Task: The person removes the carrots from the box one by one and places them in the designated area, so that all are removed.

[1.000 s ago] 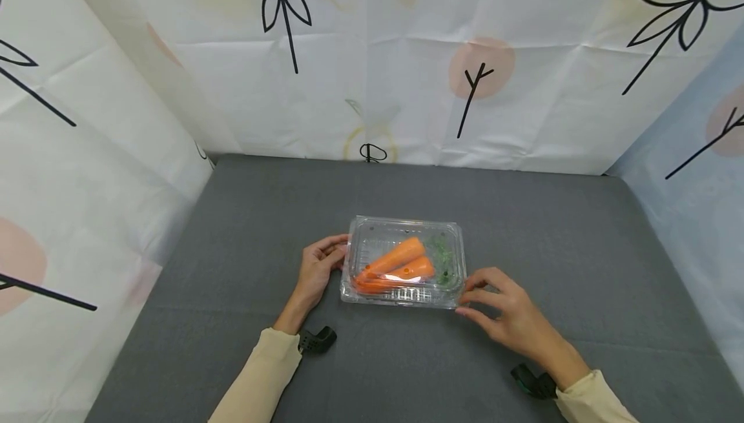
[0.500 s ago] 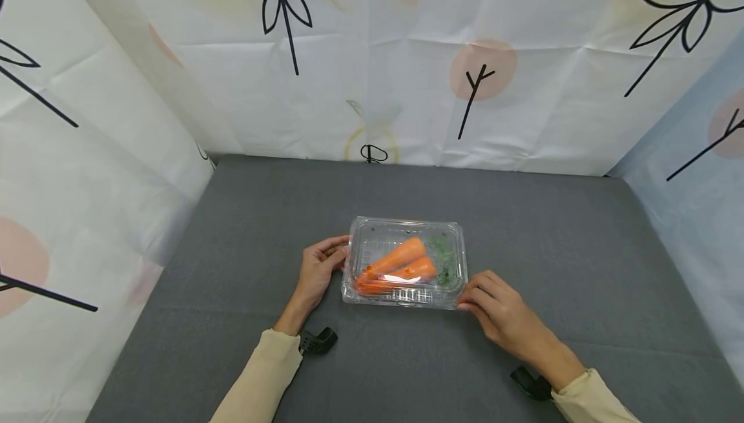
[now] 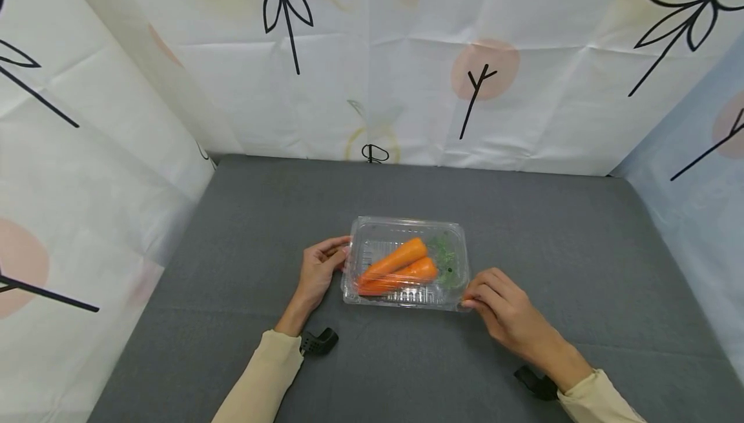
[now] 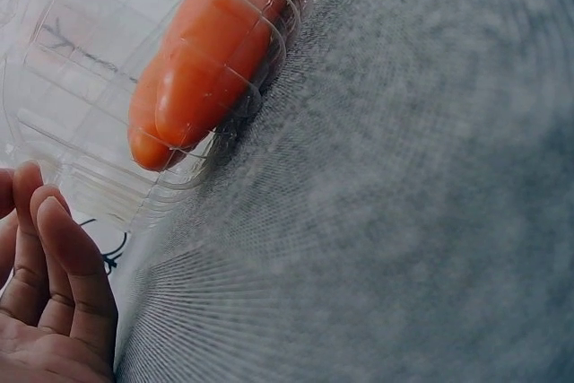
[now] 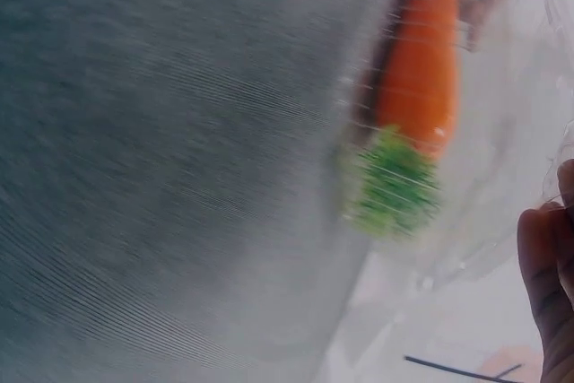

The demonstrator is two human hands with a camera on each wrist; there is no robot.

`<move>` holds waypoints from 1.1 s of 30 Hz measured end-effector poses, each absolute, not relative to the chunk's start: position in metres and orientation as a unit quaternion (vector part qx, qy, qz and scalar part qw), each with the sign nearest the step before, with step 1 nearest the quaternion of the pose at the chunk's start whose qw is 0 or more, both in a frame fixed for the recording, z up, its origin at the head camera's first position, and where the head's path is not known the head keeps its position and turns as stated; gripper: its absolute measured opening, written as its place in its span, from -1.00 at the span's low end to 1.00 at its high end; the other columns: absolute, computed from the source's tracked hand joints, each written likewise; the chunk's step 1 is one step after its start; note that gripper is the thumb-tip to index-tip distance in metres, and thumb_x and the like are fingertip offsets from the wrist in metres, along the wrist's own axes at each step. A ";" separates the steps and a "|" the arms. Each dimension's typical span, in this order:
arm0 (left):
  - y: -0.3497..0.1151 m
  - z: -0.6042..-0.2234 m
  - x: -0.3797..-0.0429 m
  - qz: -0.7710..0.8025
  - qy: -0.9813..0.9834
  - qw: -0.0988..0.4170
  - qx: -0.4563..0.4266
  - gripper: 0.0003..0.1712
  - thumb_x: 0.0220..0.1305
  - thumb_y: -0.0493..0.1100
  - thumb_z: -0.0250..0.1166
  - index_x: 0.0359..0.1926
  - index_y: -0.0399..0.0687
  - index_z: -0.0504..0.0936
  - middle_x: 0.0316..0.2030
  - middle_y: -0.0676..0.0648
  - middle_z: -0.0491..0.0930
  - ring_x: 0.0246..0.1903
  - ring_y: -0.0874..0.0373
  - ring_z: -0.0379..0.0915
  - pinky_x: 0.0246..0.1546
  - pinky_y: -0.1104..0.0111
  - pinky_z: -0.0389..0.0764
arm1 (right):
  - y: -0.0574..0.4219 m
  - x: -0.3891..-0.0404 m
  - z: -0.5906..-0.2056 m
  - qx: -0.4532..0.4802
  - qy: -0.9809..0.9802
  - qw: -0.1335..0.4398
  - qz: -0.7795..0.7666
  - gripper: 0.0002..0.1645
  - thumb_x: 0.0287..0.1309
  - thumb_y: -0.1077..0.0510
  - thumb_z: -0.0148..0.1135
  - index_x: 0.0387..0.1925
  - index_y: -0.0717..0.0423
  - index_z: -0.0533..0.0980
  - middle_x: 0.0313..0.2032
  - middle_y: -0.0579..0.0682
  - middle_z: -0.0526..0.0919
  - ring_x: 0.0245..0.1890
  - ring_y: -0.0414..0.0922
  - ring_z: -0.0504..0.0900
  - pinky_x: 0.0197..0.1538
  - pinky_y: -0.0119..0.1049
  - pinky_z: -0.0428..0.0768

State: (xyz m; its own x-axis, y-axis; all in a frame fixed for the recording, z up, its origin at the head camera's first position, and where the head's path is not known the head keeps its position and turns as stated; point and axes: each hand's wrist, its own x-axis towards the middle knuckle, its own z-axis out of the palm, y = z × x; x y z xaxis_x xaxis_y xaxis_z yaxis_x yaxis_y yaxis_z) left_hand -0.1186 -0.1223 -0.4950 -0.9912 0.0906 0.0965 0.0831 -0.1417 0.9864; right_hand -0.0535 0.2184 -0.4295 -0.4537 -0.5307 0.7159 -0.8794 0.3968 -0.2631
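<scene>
A clear plastic clamshell container (image 3: 409, 228) lies on the grey table, with orange carrots (image 3: 395, 261) and a green leafy sprig (image 3: 444, 258) inside. At its left side my left hand (image 3: 316, 271) holds the rim between thumb and fingers; the left wrist view shows the fingertips (image 4: 67, 221) by the clear edge. My right hand (image 3: 502, 310) pinches the front right corner of the lid, and in the right wrist view thin plastic runs up from the fingers (image 5: 543, 262). The lid seems slightly raised at that corner. Some fingertips are hidden behind the plastic.
The grey cloth-covered table (image 3: 279, 203) extends around the container. White patterned sheets (image 3: 407, 106) hang at the back and both sides. A dark wrist device (image 3: 318, 341) sits on each forearm, next to pale sleeves (image 3: 258, 378).
My right fingers have closed on the lid's front right corner and moved slightly right. Reflections on the lid have shifted, and the corner looks a little raised. The left hand has stayed put.
</scene>
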 end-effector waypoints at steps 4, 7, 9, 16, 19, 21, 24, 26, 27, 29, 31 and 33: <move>-0.122 -0.495 -0.119 0.754 0.654 0.000 0.063 -0.67 0.38 -0.43 0.25 0.10 -0.57 0.59 -0.27 -0.05 0.69 -0.41 0.30 0.60 -0.35 0.48 0.66 | 0.219 -0.057 -0.415 0.443 -0.786 0.291 0.319 -0.61 0.54 0.06 0.05 -0.37 0.19 0.60 -0.32 0.00 0.57 -0.31 -0.10 0.51 -0.21 -0.38 0.49; -0.122 -0.496 -0.119 0.756 0.652 -0.005 0.066 -0.67 0.37 -0.46 0.24 0.09 -0.62 0.58 -0.27 -0.06 0.69 -0.43 0.30 0.59 -0.37 0.49 0.65 | 0.218 -0.063 -0.403 0.435 -0.786 0.304 0.319 -0.60 0.53 0.04 0.07 -0.37 0.20 0.61 -0.32 0.03 0.57 -0.34 -0.10 0.50 -0.24 -0.40 0.47; -0.122 -0.496 -0.119 0.758 0.649 -0.004 0.068 -0.67 0.37 -0.47 0.24 0.09 -0.65 0.56 -0.31 -0.05 0.70 -0.47 0.30 0.58 -0.42 0.49 0.64 | 0.217 -0.069 -0.396 0.429 -0.783 0.314 0.323 -0.59 0.52 0.02 0.09 -0.37 0.21 0.61 -0.33 0.05 0.57 -0.36 -0.10 0.51 -0.27 -0.39 0.48; -0.121 -0.497 -0.119 0.762 0.644 0.006 0.066 -0.69 0.38 -0.44 0.24 0.05 -0.64 0.57 -0.42 -0.08 0.67 -0.48 0.27 0.59 -0.47 0.48 0.63 | 0.220 -0.099 -0.372 0.385 -0.797 0.315 0.342 -0.56 0.49 -0.06 0.13 -0.33 0.22 0.65 -0.34 0.04 0.62 -0.38 -0.12 0.56 -0.23 -0.44 0.52; -0.122 -0.497 -0.120 0.759 0.648 0.008 0.065 -0.68 0.39 -0.42 0.25 0.07 -0.62 0.58 -0.41 -0.16 0.66 -0.48 0.25 0.58 -0.46 0.47 0.64 | 0.223 -0.118 -0.366 0.361 -0.799 0.303 0.373 -0.53 0.47 -0.07 0.14 -0.28 0.27 0.65 -0.35 0.06 0.64 -0.37 -0.16 0.56 -0.21 -0.49 0.50; -0.122 -0.498 -0.120 0.759 0.648 0.009 0.065 -0.68 0.39 -0.41 0.25 0.07 -0.61 0.58 -0.40 -0.19 0.66 -0.48 0.24 0.58 -0.46 0.47 0.64 | 0.224 -0.130 -0.364 0.340 -0.799 0.290 0.403 -0.65 0.45 0.06 0.20 -0.24 0.31 0.65 -0.34 0.10 0.65 -0.33 -0.19 0.58 -0.17 -0.52 0.50; -0.122 -0.498 -0.120 0.760 0.647 0.010 0.065 -0.69 0.39 -0.43 0.25 0.07 -0.60 0.59 -0.41 -0.17 0.65 -0.49 0.24 0.57 -0.46 0.47 0.64 | 0.224 -0.146 -0.362 0.295 -0.801 0.256 0.453 -0.87 0.37 0.33 0.24 -0.18 0.36 0.65 -0.29 0.17 0.66 -0.25 -0.26 0.60 -0.11 -0.54 0.52; -0.122 -0.498 -0.119 0.760 0.647 0.009 0.065 -0.69 0.38 -0.43 0.25 0.07 -0.59 0.59 -0.41 -0.16 0.65 -0.49 0.24 0.57 -0.46 0.46 0.64 | 0.223 -0.157 -0.360 0.257 -0.805 0.228 0.484 -0.85 0.30 0.47 0.23 -0.14 0.39 0.64 -0.27 0.19 0.65 -0.25 -0.28 0.61 -0.11 -0.53 0.54; -0.122 -0.497 -0.119 0.759 0.648 0.009 0.065 -0.69 0.38 -0.43 0.24 0.08 -0.59 0.59 -0.41 -0.15 0.65 -0.49 0.23 0.57 -0.46 0.46 0.65 | 0.223 -0.162 -0.360 0.237 -0.806 0.212 0.499 -0.84 0.31 0.49 0.21 -0.12 0.41 0.63 -0.26 0.18 0.65 -0.25 -0.28 0.61 -0.12 -0.53 0.55; -0.122 -0.497 -0.119 0.757 0.650 0.008 0.066 -0.69 0.38 -0.43 0.25 0.08 -0.58 0.60 -0.41 -0.16 0.66 -0.49 0.23 0.58 -0.46 0.46 0.65 | 0.224 -0.172 -0.360 0.197 -0.811 0.179 0.520 -0.82 0.40 0.41 0.16 -0.07 0.42 0.62 -0.26 0.11 0.64 -0.26 -0.25 0.62 -0.13 -0.52 0.57; -0.121 -0.496 -0.120 0.755 0.652 0.006 0.066 -0.69 0.38 -0.43 0.24 0.08 -0.58 0.60 -0.40 -0.17 0.66 -0.49 0.23 0.57 -0.47 0.45 0.65 | 0.226 -0.183 -0.362 0.167 -0.817 0.149 0.532 -0.75 0.47 0.31 0.12 0.00 0.42 0.59 -0.25 -0.01 0.63 -0.25 -0.22 0.62 -0.12 -0.49 0.58; -0.121 -0.496 -0.120 0.755 0.653 0.005 0.068 -0.69 0.38 -0.43 0.25 0.07 -0.58 0.60 -0.40 -0.17 0.66 -0.49 0.23 0.57 -0.46 0.45 0.65 | 0.228 -0.192 -0.367 0.147 -0.819 0.115 0.542 -0.68 0.52 0.22 0.08 0.07 0.42 0.56 -0.23 -0.09 0.61 -0.21 -0.15 0.62 -0.10 -0.47 0.60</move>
